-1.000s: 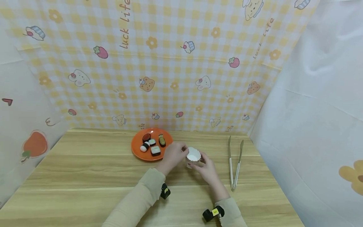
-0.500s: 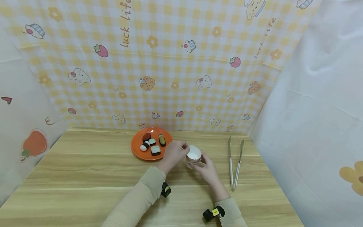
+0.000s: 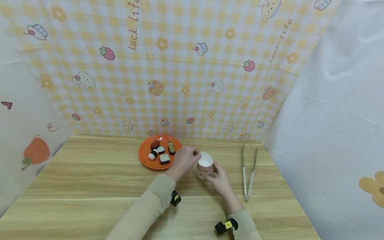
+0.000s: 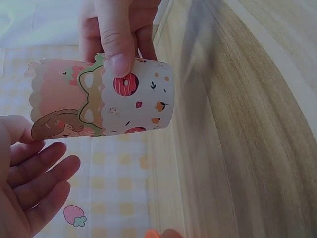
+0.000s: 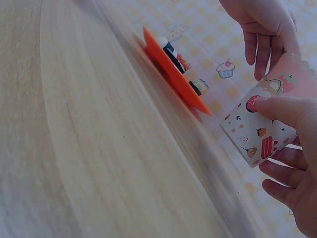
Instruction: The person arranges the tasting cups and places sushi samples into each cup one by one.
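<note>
My left hand (image 3: pixel 183 160) pinches the scalloped rim of a pink paper cup (image 3: pixel 205 168), its other fingers loosely bent in the left wrist view. That pink cup (image 4: pixel 55 83) sits partly inside a white printed paper cup (image 4: pixel 143 101), which has donuts and small flowers on it. Around the white cup (image 5: pixel 242 130), the thumb and fingers of my right hand (image 5: pixel 294 148) grip from the side. The two cups are held together above the table, to the right of the plate. The white inside of the upper cup faces the head camera.
An orange plate (image 3: pixel 145 161) with several sushi pieces (image 3: pixel 164 159) lies left of my hands, near the table's back edge. Tongs (image 3: pixel 244 181) with spread arms rest on the wooden table (image 3: pixel 90 186) to the right. A patterned cloth (image 3: pixel 180 73) hangs behind.
My left hand has risen slightly with the pink cup's rim, and more of the pink side shows above the white cup. My right hand has hardly moved.
</note>
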`<state>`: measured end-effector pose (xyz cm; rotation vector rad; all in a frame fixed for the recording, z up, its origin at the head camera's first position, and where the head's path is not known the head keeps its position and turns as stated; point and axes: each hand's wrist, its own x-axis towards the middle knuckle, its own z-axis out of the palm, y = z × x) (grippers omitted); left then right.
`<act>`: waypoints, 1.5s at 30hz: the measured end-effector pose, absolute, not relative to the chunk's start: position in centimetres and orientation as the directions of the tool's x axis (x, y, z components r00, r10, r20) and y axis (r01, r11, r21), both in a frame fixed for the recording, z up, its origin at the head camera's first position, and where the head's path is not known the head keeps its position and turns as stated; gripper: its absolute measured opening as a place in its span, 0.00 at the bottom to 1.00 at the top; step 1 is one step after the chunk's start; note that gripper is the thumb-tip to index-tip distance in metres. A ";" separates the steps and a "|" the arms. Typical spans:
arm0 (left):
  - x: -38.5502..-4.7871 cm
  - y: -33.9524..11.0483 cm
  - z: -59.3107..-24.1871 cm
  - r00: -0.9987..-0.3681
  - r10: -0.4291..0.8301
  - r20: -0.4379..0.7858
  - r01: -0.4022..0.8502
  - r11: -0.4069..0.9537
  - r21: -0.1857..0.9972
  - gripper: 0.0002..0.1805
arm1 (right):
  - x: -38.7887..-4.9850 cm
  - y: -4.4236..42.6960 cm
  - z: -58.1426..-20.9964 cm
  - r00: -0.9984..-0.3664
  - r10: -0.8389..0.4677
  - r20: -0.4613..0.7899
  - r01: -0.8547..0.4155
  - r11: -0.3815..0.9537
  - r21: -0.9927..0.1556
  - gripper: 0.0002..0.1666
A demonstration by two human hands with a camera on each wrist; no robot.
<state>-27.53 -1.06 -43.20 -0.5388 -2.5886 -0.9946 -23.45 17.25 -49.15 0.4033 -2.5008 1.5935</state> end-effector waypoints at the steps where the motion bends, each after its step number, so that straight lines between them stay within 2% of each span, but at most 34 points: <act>1: -27.6 -1.1 -43.2 -0.877 0.229 0.422 0.453 0.687 0.568 0.08 | -23.8 17.4 -49.7 -0.953 -0.144 0.266 -0.302 0.405 -0.863 0.36; 17: -27.6 -1.4 -42.7 -0.856 0.229 0.463 0.480 0.682 0.551 0.08 | -24.0 17.6 -50.1 -0.948 -0.145 0.284 -0.318 0.377 -0.870 0.39; 25: -27.6 -1.4 -42.8 -0.857 0.232 0.460 0.482 0.676 0.558 0.08 | -22.1 16.7 -47.1 -0.923 -0.197 0.331 -0.383 0.365 -0.849 0.32; 35: -27.4 -1.4 -42.8 -0.860 0.220 0.461 0.476 0.672 0.567 0.08 | -22.1 16.9 -47.4 -0.906 -0.235 0.352 -0.411 0.291 -0.864 0.33; 45: -27.4 -1.3 -42.8 -0.866 0.202 0.458 0.469 0.650 0.599 0.08 | -22.0 17.0 -47.3 -0.931 -0.233 0.280 -0.339 0.274 -0.900 0.35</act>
